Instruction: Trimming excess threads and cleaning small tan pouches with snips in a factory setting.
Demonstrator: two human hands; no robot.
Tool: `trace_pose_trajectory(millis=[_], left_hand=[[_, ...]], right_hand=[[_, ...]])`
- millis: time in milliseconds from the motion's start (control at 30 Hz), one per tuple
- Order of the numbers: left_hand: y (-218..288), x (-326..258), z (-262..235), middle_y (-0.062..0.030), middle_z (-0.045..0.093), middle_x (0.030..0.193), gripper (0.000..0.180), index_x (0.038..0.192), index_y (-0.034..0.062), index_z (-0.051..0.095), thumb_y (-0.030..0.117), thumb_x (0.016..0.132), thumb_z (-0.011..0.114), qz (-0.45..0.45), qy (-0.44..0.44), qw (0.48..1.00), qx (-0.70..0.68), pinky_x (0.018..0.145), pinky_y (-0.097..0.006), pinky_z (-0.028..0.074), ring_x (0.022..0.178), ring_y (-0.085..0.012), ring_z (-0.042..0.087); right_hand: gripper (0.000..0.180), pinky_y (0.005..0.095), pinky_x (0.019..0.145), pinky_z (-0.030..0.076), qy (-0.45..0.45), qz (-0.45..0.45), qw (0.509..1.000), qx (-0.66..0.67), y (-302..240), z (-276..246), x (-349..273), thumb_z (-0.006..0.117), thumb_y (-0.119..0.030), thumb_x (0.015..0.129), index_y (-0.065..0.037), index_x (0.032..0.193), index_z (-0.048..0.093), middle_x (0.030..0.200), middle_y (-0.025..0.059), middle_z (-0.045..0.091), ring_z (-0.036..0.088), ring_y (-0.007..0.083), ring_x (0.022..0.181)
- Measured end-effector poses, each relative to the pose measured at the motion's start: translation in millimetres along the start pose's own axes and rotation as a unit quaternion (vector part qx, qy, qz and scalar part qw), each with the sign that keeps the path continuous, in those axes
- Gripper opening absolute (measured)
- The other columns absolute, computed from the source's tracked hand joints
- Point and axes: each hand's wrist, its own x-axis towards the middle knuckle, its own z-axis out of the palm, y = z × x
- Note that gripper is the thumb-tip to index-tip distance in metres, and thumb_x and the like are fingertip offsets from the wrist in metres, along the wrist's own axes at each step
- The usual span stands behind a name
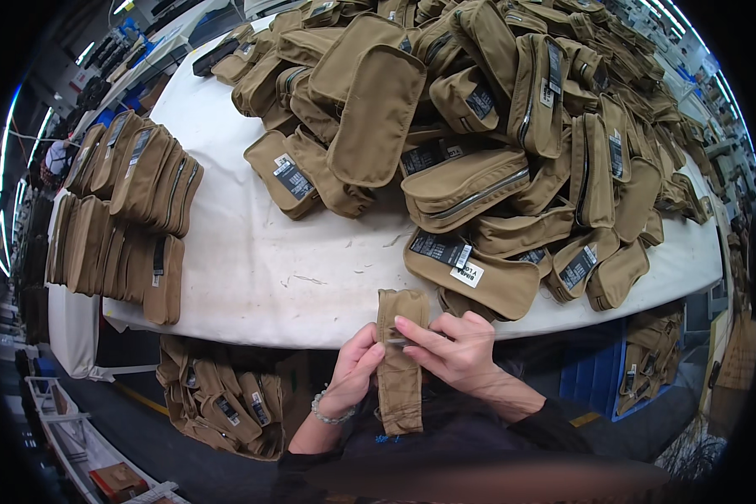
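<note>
Stacks of tan fabric pouches (122, 214) stand in rows at the left of the white table (260, 277), and just in front of its near edge the left hand (353, 370) pinches the left side of a narrow tan pouch (400, 370) held upright between both hands. That pouch looks light, soft and floppy, its lower end sagging, so it is probably best gripped by the stitched edges near mid-length. The right hand (449, 349) lays fingers across its front, closed on it, with a loose heap of pouches (496, 126) beyond.
</note>
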Motion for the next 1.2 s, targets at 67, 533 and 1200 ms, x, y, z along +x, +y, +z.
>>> trace_pose_trajectory(millis=[67,533,1200], left_hand=[[-6,-1,-8,0.0045,0.053,0.09,0.015,0.104,0.0035,0.052,0.016,0.102,0.044,-0.005,-0.015,1.0,0.006,0.064,-0.017,0.036,0.075,-0.0003,0.041],[1,-5,-2,0.0046,0.049,0.078,0.017,0.104,0.0052,0.051,0.021,0.102,0.044,-0.054,-0.065,0.995,0.057,0.054,-0.018,0.035,0.06,-0.0016,0.041],[2,-7,3,0.0039,0.047,0.082,0.021,0.114,0.0018,0.051,0.016,0.102,0.041,-0.063,-0.078,0.99,0.102,0.056,-0.018,0.035,0.063,-0.0025,0.038]], right_hand=[[0.042,0.0275,0.046,0.024,0.022,-0.003,0.998,0.058,2,-1,-2,0.079,-0.026,0.072,-0.019,0.113,0.072,0.059,-0.0064,0.044,0.04,0.0096,0.046],[0.033,0.0267,0.045,0.026,0.028,0.026,0.991,0.125,8,-4,-9,0.082,-0.021,0.07,-0.015,0.101,0.074,0.06,-0.0059,0.055,0.044,0.01,0.045],[0.023,0.0272,0.045,0.024,0.007,0.028,0.988,0.15,11,-7,-13,0.082,-0.022,0.071,-0.015,0.092,0.075,0.058,-0.0059,0.053,0.042,0.0102,0.043]])
